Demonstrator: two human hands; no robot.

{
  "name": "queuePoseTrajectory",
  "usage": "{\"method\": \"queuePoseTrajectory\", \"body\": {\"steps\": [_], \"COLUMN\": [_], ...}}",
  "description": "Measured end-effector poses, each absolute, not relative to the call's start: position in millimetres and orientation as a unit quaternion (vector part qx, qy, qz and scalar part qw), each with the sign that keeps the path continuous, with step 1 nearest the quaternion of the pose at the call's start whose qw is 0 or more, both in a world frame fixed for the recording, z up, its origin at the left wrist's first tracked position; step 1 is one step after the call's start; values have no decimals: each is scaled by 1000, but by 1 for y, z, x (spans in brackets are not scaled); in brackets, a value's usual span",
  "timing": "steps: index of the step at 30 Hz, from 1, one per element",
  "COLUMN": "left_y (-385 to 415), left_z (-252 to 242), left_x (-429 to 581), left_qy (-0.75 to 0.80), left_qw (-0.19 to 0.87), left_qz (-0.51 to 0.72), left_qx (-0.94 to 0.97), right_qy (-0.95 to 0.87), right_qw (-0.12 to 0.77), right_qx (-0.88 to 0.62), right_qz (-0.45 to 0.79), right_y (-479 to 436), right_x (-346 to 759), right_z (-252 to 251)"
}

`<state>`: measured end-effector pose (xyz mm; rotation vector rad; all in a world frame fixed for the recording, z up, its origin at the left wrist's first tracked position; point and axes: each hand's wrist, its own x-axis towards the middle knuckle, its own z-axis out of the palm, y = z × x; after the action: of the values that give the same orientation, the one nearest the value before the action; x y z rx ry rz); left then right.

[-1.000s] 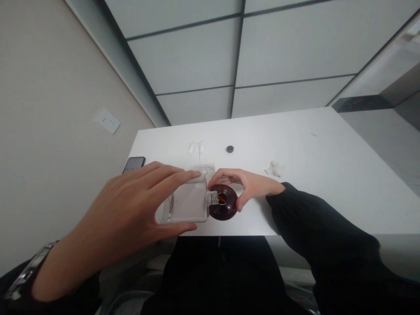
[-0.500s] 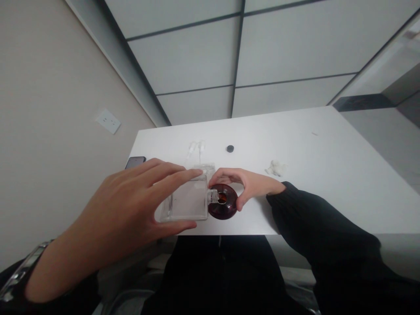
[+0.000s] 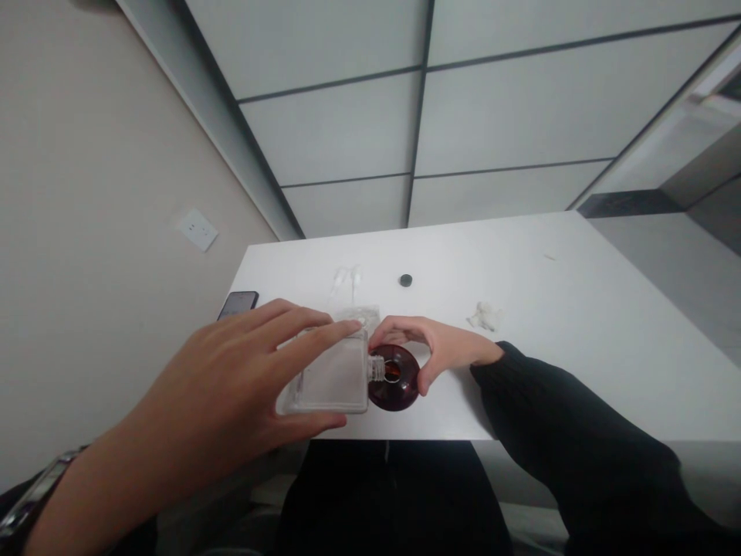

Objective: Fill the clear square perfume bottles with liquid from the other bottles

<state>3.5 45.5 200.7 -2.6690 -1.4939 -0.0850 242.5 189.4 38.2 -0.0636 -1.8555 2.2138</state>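
My left hand (image 3: 248, 371) grips a clear, flat-sided bottle (image 3: 336, 378), tipped on its side with its threaded neck pointing right. That neck sits at the round opening of a dark reddish-brown bottle (image 3: 402, 390). Fingers and thumb of my right hand (image 3: 437, 347) are wrapped round the dark bottle from the right, near the table's front edge. Whether liquid is running between the two bottles, I cannot make out. Just behind the clear bottle lies a transparent item (image 3: 369, 315), partly covered by my left fingers.
Two clear-and-white pump tops (image 3: 354, 278) lie on the white table (image 3: 556, 340) behind my hands. A small dark cap (image 3: 406, 280) is at the back middle. Crumpled tissue (image 3: 485, 316) lies to the right, and a phone (image 3: 238, 303) at the left edge.
The whole scene sits slightly lower in view, as the camera has tilted up a little. Both hands keep their hold on the two bottles, in nearly the same pose.
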Motion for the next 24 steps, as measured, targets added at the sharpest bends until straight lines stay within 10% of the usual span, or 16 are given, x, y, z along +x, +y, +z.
{"method": "queuePoseTrajectory", "body": {"steps": [24], "left_y": [49], "left_z": [203], "left_x": [6], "left_qy": [-490], "left_qw": [17], "left_qz": [-29], "left_qx": [-871], "right_qy": [-649], "right_qw": [129], "right_qx": [-23], "right_qz": [750], "right_y": [189], "right_x": [242], "right_z": [41]}}
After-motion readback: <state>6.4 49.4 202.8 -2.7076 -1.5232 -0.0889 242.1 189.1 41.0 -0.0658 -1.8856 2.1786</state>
